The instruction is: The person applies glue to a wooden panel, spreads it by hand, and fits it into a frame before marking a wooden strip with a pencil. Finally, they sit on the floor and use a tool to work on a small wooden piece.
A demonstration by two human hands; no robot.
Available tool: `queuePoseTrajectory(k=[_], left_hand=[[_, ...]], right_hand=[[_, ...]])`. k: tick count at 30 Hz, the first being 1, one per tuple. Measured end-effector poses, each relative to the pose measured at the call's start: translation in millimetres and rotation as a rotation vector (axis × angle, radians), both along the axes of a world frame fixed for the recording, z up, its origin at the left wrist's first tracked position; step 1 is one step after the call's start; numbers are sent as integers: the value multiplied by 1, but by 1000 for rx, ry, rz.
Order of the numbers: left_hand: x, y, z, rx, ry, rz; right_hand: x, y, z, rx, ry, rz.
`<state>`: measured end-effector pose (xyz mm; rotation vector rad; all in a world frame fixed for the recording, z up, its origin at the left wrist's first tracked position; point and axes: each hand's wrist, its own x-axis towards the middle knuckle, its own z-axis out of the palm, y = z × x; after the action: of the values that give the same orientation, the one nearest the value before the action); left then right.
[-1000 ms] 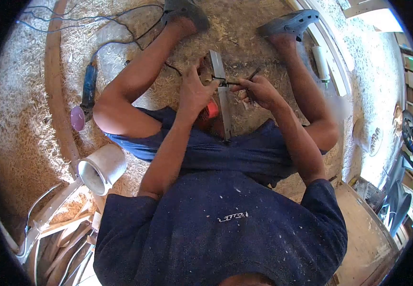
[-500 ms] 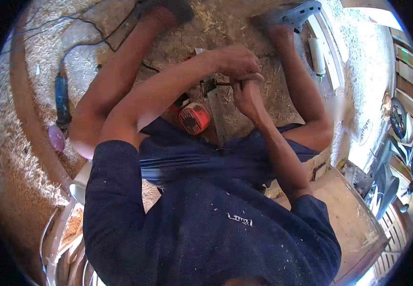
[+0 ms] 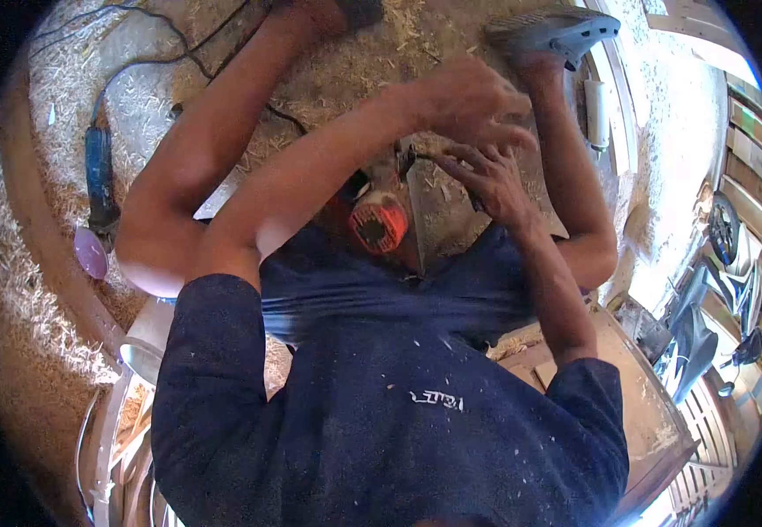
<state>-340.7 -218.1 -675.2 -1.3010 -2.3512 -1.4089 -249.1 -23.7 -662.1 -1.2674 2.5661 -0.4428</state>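
An orange-red power tool with a vented round end sits between my legs, beside a flat metal plate. My left hand is raised above and to the right of it, slightly blurred, its fingers loosely apart with nothing visible in them. Just below it, my right hand has its fingers stretched toward a small dark part of the tool. Its fingertips are right beside that part. My left forearm covers some of the tool.
Wood shavings cover the floor. A blue corded power tool lies to the left, near a pink round object. A white cylinder is beyond my right leg. At lower right is a wooden board; a wheel is farther right.
My hands were together, fingers closed at a thin rod by the tool. They have come apart, with the left hand higher and the right hand's fingers opened. The view has shifted slightly.
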Motion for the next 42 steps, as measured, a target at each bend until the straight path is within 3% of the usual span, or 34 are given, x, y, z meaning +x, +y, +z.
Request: queuePoseTrajectory(k=[1,4,6,7,9,12,14,15,17,22,24,30,32,33,35,42], left_hand=[[4,0,6,-6,7,-1],[11,-7,19,-202,-63,222],[26,-12,16,-218,-155,510],[35,-17,21,-232,-133,517],[75,-23,31,-351,-226,848],[123,-36,41,-352,-364,929],[146,-35,29,-322,-408,981],[153,-34,21,-281,-464,1039],[160,-28,7,-289,-480,1059],[168,-30,16,-334,-492,1107],[168,-32,17,-224,-414,1109],[174,-44,15,-130,-516,1106],[176,-42,15,-140,-519,1110],[175,-42,17,-152,-517,1113],[177,-43,14,-138,-535,1116],[174,-43,18,-133,-542,1124]], right_hand=[[2,-2,9,114,90,85],[9,5,-6,111,180,171],[12,12,-17,60,234,186],[11,13,-18,27,270,191],[7,17,-16,-16,254,153],[-5,19,-8,-132,178,74],[6,14,-21,-457,-445,-411],[6,9,-18,-470,-440,-415],[8,0,-8,-504,-953,-870],[4,-9,-7,-455,-1174,-885],[4,-12,-7,-452,-1203,-880],[13,-10,-18,-713,-1483,-949],[14,-8,-17,-570,-1155,-720],[12,-5,-13,-565,-1155,-712],[8,6,-2,-130,35,9],[6,17,-17,62,421,-215]])
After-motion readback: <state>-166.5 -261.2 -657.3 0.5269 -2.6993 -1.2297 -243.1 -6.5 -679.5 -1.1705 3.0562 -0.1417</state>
